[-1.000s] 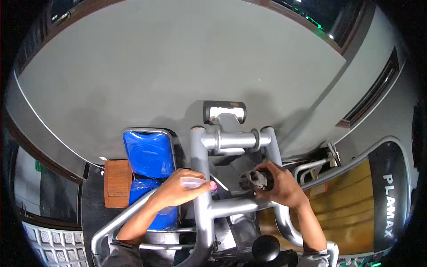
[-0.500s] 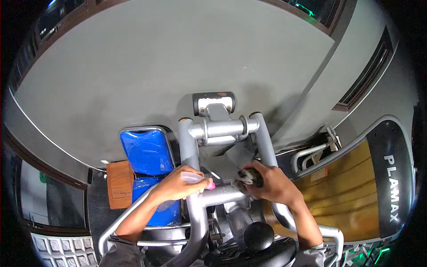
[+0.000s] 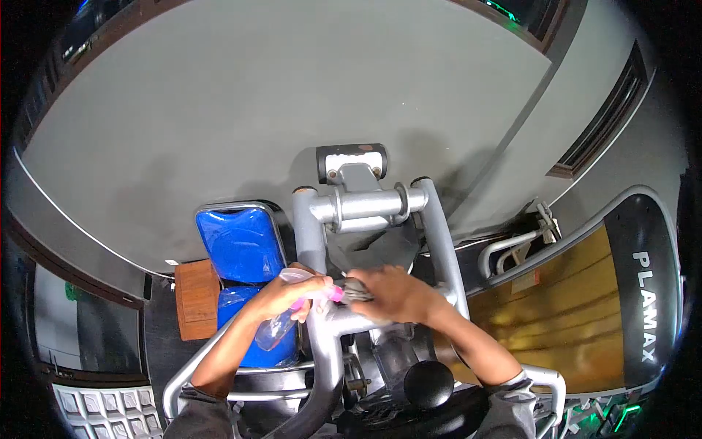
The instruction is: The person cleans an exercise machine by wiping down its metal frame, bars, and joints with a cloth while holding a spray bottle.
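Note:
My left hand (image 3: 284, 298) is wrapped round a clear spray bottle (image 3: 273, 332) with a pink nozzle. The bottle's body hangs tilted below my fingers, and its nozzle points right. Directly in front of the nozzle, my right hand (image 3: 401, 294) grips a bunched grey cloth (image 3: 357, 290), partly hidden by the fingers. Nozzle and cloth are close together; whether they touch I cannot tell. Both hands are over the crossbar of a silver tubular gym machine frame (image 3: 310, 234).
A blue padded chair (image 3: 241, 247) and a wooden box (image 3: 196, 300) stand at the left. On the right is a large panel marked PLAMAX (image 3: 642, 307). A black round knob (image 3: 428, 385) sits low in front of me. Behind the frame rises a grey wall (image 3: 292, 88).
My right hand has moved left with the cloth, up to the spray nozzle. The left hand has shifted slightly up and turned, so more of the bottle shows.

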